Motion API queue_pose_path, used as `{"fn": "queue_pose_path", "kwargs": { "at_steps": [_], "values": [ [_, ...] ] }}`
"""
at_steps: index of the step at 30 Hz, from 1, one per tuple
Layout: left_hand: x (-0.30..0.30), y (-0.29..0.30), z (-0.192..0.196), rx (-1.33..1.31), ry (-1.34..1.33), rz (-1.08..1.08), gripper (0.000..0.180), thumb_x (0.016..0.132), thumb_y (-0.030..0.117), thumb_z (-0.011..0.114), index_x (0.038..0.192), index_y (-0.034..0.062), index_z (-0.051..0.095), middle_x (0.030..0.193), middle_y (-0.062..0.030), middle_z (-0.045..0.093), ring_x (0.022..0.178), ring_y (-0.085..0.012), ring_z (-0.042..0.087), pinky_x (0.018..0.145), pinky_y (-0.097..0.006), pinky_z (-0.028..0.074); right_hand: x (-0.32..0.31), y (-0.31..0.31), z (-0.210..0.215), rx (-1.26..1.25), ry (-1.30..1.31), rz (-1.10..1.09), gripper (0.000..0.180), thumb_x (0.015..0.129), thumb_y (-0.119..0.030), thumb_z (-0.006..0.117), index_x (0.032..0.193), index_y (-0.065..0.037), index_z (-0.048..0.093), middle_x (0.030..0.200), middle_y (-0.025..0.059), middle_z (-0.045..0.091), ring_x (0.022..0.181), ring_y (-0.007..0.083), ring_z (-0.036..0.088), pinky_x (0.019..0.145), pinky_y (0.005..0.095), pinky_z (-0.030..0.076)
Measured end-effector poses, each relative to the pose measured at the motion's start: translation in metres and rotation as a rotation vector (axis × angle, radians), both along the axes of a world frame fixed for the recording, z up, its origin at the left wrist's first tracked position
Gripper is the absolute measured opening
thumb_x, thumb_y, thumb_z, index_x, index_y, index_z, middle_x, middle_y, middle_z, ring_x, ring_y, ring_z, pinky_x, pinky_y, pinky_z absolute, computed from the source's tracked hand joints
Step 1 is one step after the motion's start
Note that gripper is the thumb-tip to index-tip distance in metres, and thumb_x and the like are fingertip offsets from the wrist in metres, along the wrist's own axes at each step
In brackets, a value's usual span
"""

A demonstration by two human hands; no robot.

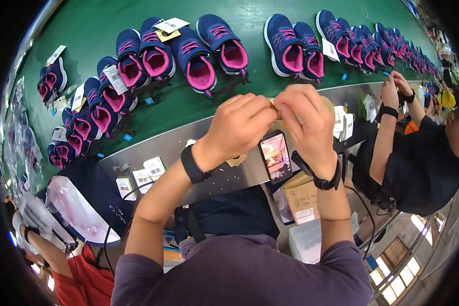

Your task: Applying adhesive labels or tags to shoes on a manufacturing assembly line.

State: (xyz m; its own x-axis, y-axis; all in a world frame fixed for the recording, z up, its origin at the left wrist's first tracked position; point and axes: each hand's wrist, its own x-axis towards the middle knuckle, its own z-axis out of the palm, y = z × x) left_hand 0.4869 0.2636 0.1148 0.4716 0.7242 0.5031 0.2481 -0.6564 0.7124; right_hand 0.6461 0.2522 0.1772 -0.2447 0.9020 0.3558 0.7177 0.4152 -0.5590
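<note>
My left hand (238,125) and my right hand (309,125) meet at the fingertips above the near edge of the green table. Both are closed in a pinch, and whatever sits between the fingers is too small to make out. Part of a pale yellow thing (328,106) shows behind my right hand; its kind is hidden. Just beyond my hands stand navy sneakers with pink linings (196,61), and a white barcode tag (171,25) lies on one of them. Below my hands a lit phone (275,158) rests on the metal ledge.
More sneakers run along the green table (250,97) to both sides. Stacks of tags (147,172) lie on the metal ledge (209,176). A cardboard box (300,196) sits below the phone. Co-workers are close by: a dark-clad person (408,168) at right, a red-sleeved one (84,283) at left.
</note>
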Motion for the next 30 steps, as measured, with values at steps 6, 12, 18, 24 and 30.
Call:
{"fn": "queue_pose_path", "kwargs": {
  "at_steps": [6, 12, 18, 24, 30],
  "values": [
    [-0.014, 0.049, -0.022, -0.158, -0.030, 0.131, 0.011, 0.079, 0.011, 0.064, 0.082, 0.0003, 0.061, 0.081, -0.0110, 0.060, 0.074, -0.0247, 0.060, 0.065, -0.032, 0.047, 0.013, 0.051, -0.001, -0.362, -0.084, -0.013, 0.012, 0.086, -0.011, 0.057, 0.096, -0.006, 0.057, 0.074, 0.0118, 0.063, 0.068, 0.0291, 0.064, 0.054, 0.0368, 0.048],
    [-0.039, 0.159, -0.073, -0.264, 0.287, 0.187, 0.012, 0.078, 0.005, 0.061, 0.086, -0.0015, 0.066, 0.076, -0.0130, 0.065, 0.069, -0.0234, 0.063, 0.064, -0.033, 0.050, 0.010, 0.122, -0.053, -0.448, -0.540, 0.184, 0.020, 0.087, -0.014, 0.048, 0.104, -0.014, 0.059, 0.081, 0.0145, 0.065, 0.079, 0.0341, 0.063, 0.064, 0.0447, 0.048],
    [-0.040, 0.184, -0.058, -0.817, 0.294, -0.078, 0.014, 0.077, 0.005, 0.062, 0.087, -0.0036, 0.067, 0.067, -0.0067, 0.063, 0.059, -0.0127, 0.061, 0.054, -0.025, 0.051, -0.011, 0.159, -0.094, -0.428, -0.466, 0.104, 0.022, 0.086, -0.014, 0.047, 0.105, -0.012, 0.058, 0.081, 0.0159, 0.065, 0.080, 0.0367, 0.062, 0.069, 0.0466, 0.048],
    [-0.053, 0.178, -0.063, -0.676, 0.457, 0.017, 0.010, 0.070, 0.008, 0.062, 0.069, -0.0009, 0.067, 0.059, -0.0140, 0.064, 0.054, -0.0199, 0.065, 0.049, -0.031, 0.052, -0.039, 0.161, -0.096, -0.356, -0.459, 0.145, 0.016, 0.084, -0.016, 0.051, 0.096, -0.008, 0.059, 0.082, 0.0175, 0.065, 0.079, 0.0390, 0.061, 0.066, 0.0482, 0.047],
    [-0.006, 0.153, -0.063, -0.277, 0.385, 0.168, 0.012, 0.066, 0.015, 0.062, 0.072, 0.0067, 0.069, 0.071, -0.0173, 0.065, 0.068, -0.0342, 0.063, 0.064, -0.043, 0.051, 0.005, 0.143, -0.076, -0.341, -0.478, 0.225, 0.010, 0.082, -0.012, 0.055, 0.088, -0.007, 0.062, 0.077, 0.0159, 0.064, 0.074, 0.0352, 0.062, 0.063, 0.0409, 0.048]
  ]
}}
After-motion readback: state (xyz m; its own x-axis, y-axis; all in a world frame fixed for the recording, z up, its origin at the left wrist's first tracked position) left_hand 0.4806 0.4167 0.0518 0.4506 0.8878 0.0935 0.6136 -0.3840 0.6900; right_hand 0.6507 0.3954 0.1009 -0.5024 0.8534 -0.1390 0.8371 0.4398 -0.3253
